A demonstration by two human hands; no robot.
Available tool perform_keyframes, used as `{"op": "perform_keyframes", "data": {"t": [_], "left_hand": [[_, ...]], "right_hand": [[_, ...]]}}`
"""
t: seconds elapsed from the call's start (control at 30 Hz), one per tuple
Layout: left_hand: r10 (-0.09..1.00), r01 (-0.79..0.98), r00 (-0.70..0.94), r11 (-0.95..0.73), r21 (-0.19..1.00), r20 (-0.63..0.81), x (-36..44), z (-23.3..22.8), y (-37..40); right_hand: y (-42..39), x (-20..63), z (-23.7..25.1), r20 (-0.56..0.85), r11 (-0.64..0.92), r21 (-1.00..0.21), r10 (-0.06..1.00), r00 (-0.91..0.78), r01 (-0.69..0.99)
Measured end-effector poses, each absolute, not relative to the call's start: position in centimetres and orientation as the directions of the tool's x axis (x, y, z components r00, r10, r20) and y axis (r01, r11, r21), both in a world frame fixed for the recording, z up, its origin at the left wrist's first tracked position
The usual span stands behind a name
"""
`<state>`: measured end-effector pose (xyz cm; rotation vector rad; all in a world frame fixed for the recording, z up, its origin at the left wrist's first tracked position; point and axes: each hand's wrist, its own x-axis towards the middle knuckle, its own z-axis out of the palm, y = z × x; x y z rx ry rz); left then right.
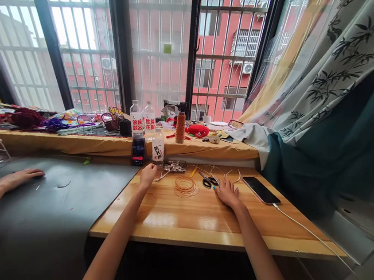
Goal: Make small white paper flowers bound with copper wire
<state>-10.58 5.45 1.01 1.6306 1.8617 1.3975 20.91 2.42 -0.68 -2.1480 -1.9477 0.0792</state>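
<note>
My left hand (148, 175) is closed above the table, beside a clear box of small metal pieces (175, 166) and the bottle behind it. What its fingers hold, if anything, is hidden. A short white cord (162, 176) lies just right of those fingers. My right hand (227, 192) rests on the wood with fingers spread, next to the black-handled scissors (209, 181). Between my hands lies a loose coil of orange cord (185, 185). Behind the scissors are a yellow strip (193, 171) and pieces of white cord (239, 175).
A tablet (261, 189) with a white charging cable (308, 225) lies on the right. Bottles (157, 147) and a phone (137, 152) stand at the back. A thread cone (180, 127) stands on the ledge. At left, another person's hand (24, 176) rests on a dark mat (57, 216).
</note>
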Motion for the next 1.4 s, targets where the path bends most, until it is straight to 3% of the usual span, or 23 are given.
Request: {"op": "perform_keyframes", "data": {"t": [0.1, 0.23, 0.33, 0.67, 0.87, 1.0, 1.13, 1.3, 1.4], "left_hand": [[0.865, 0.761, -0.263, -0.086, 0.643, 0.427, -10.5, 0.5, 5.0], [0.903, 0.982, -0.034, -0.049, 0.181, 0.429, -9.8, 0.2, 4.4], [0.914, 0.994, 0.057, -0.090, 0.062, 0.402, -9.6, 0.3, 4.1], [0.882, 0.993, 0.063, -0.101, 0.057, 0.468, -8.8, 1.0, 4.0], [0.779, 0.966, 0.187, -0.256, 0.032, 0.598, -8.0, 1.1, 3.7], [0.756, 0.948, 0.274, -0.317, -0.033, 0.594, -7.4, 0.9, 3.3], [0.760, 0.930, 0.334, -0.363, -0.061, 0.558, -6.7, 0.6, 3.0], [0.765, 0.911, 0.360, -0.412, -0.023, 0.534, -6.1, 0.2, 2.9], [0.776, 0.913, 0.348, -0.407, -0.002, 0.526, -6.2, 0.1, 3.1]], "right_hand": [[2.6, 20.9, -0.9, 0.122, -0.083, -0.215, 0.986, 0.111, 0.973], [2.8, 21.0, -1.0, 0.093, -0.090, -0.204, 0.989, 0.111, 0.975], [2.8, 21.0, -1.1, 0.093, -0.093, -0.203, 0.989, 0.113, 0.975], [2.8, 20.7, -1.0, 0.320, 0.007, -0.185, 0.946, 0.053, 0.983], [3.0, 19.2, -1.0, 0.525, 0.342, -0.157, 0.823, -0.215, 0.926], [3.2, 17.6, -1.1, 0.612, 0.500, -0.051, 0.700, -0.368, 0.865], [4.1, 16.7, -0.6, 0.578, 0.526, 0.070, 0.672, -0.464, 0.848], [6.1, 16.3, 0.3, 0.522, 0.413, 0.081, 0.758, -0.392, 0.907], [7.1, 16.1, 0.4, 0.378, 0.440, 0.092, 0.815, -0.440, 0.893]]}}
